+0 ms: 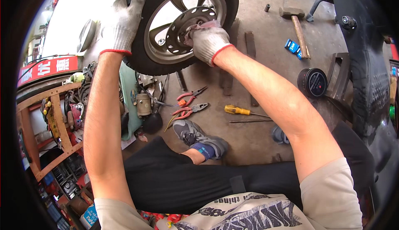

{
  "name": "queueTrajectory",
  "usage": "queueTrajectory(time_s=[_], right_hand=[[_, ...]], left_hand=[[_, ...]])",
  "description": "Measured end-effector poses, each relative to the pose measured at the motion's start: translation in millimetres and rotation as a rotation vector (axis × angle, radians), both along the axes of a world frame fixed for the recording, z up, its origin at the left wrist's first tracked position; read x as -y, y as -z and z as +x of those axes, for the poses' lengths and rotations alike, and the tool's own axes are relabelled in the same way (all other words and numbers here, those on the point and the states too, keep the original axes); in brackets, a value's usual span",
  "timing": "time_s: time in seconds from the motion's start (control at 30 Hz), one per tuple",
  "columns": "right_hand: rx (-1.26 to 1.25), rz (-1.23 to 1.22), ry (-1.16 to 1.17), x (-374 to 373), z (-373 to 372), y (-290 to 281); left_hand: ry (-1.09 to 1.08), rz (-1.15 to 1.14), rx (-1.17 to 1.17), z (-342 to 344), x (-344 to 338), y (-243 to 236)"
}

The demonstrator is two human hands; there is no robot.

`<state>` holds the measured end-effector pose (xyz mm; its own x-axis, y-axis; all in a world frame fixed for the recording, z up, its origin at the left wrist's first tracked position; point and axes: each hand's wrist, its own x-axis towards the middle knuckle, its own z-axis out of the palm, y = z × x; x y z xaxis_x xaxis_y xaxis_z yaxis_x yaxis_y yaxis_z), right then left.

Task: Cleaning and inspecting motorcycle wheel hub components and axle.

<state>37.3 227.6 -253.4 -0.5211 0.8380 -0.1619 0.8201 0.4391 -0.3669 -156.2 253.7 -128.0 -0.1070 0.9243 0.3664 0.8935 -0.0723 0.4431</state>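
A wheel with a black tyre (pixel 226 7) and a silver rim stands upright at the top of the view. My left hand (pixel 122 24), in a pale knitted glove with red cuff, is closed on the tyre's left side. A dark perforated disc (pixel 173 36) sits at the wheel's middle. My right hand (pixel 210 43), gloved alike, holds a pinkish rag (pixel 193 32) against the hub, its fingers closed round the cloth.
Pliers (pixel 189 109), a yellow screwdriver (pixel 237 110), a hammer (pixel 294 13), metal bars (pixel 251 45), blue packets (pixel 293 49) and a round tin (pixel 311 81) lie on the floor. A wooden frame (pixel 58 122) with tools is left; a dark vehicle part (pixel 357 97) is right.
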Motion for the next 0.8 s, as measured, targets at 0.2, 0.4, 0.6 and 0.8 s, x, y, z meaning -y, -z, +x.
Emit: queueTrajectory(time_s=[0.2, 0.4, 0.6, 0.8], right_hand=[[-0.329, -0.023, 0.117, 41.0, 27.4, 15.9], [-1.009, -0.087, 0.592, 67.6, 44.1, 49.6], [-0.784, -0.098, 0.283, 38.2, 7.5, 48.6], [-0.022, -0.16, -0.075, -3.2, -9.3, -1.4]], left_hand=[[-0.023, -0.092, -0.044, -2.6, 4.6, -3.0], [-0.04, -0.079, -0.011, -4.7, -1.5, -4.2], [-0.051, -0.091, -0.105, 4.6, -3.2, -8.1], [0.065, 0.03, -0.066, -16.4, -3.0, -0.1]])
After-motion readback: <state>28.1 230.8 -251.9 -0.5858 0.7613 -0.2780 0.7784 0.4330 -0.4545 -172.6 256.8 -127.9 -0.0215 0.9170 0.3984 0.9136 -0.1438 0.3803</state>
